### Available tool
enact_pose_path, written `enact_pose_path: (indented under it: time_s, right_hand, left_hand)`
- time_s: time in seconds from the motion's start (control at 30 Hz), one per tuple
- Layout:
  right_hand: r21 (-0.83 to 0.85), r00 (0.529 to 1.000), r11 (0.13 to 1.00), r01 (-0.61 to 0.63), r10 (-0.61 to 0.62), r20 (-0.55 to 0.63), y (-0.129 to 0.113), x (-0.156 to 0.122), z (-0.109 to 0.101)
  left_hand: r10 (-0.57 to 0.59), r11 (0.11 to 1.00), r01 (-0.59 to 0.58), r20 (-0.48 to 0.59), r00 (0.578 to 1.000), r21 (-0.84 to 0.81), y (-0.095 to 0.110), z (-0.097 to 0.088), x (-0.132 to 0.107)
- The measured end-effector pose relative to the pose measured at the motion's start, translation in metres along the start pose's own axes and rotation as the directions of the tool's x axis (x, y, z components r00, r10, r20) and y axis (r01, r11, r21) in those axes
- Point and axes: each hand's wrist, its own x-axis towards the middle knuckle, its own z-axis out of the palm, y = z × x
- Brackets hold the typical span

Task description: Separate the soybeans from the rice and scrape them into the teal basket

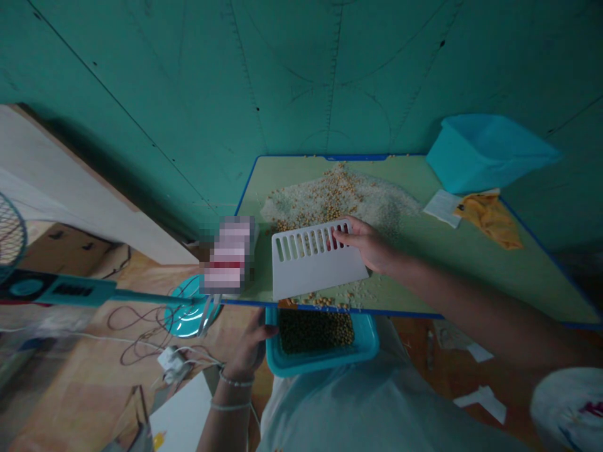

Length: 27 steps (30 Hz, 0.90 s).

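Observation:
My right hand (372, 245) is closed on the right end of a white slotted plastic board (315, 273), thumb on top near the slots. Grain shows through several slots, and something dark red through those by the thumb. Behind the board, a pile of pale grains like rice mixed with yellow beans (336, 194) spreads over the light green tabletop (264, 172). A few beans (323, 302) lie at the front edge. My left hand (252, 345) grips the left rim of a teal plastic basin (325, 363), held just below that edge. Dark green and yellow beans fill its bottom.
A teal bin (485, 154) stands at the table's back right, beside a white packet (443, 207) and a yellow cloth (494, 220). A blurred-out box (230, 254) sits at the left edge. A teal fan (56, 289), cords and a power strip (173, 361) are at left.

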Motion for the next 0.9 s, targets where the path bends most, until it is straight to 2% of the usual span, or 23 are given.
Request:
enact_pose_path:
  time_s: [0.13,0.33,0.5,0.63,0.73,0.8,0.9]
  right_hand:
    - [-0.019,1.000,1.000,0.003,-0.003,0.006,0.001,-0.005,0.000]
    - [-0.060,0.999,0.998,-0.017,0.019,0.029,0.003,-0.021,0.000]
    - [-0.074,0.999,0.997,-0.032,0.034,0.024,0.006,-0.036,0.000]
    - [-0.072,0.999,0.996,-0.045,0.047,0.025,0.007,-0.050,0.005]
    - [-0.015,0.999,0.999,-0.045,0.044,-0.016,0.006,-0.053,0.006]
    - [0.020,0.996,1.000,-0.005,0.007,-0.092,0.004,-0.049,0.004]
    - [0.028,0.973,0.996,0.083,-0.075,-0.220,0.000,-0.038,0.000]
  left_hand:
    - [-0.031,0.999,0.031,-0.002,1.000,-0.013,-0.001,0.004,0.001]
    - [0.007,1.000,-0.006,0.010,1.000,-0.010,-0.006,0.009,0.002]
    - [-0.067,0.998,0.067,-0.025,0.997,-0.006,-0.006,0.015,0.002]
    - [-0.052,0.999,0.052,-0.050,0.997,0.000,-0.005,0.018,0.002]
    - [-0.076,0.997,0.076,-0.023,0.997,-0.004,-0.006,0.017,0.002]
    - [-0.112,0.994,0.112,0.019,0.994,-0.014,-0.008,0.016,0.002]
    - [-0.105,0.994,0.106,0.026,0.994,-0.023,-0.010,0.013,0.003]
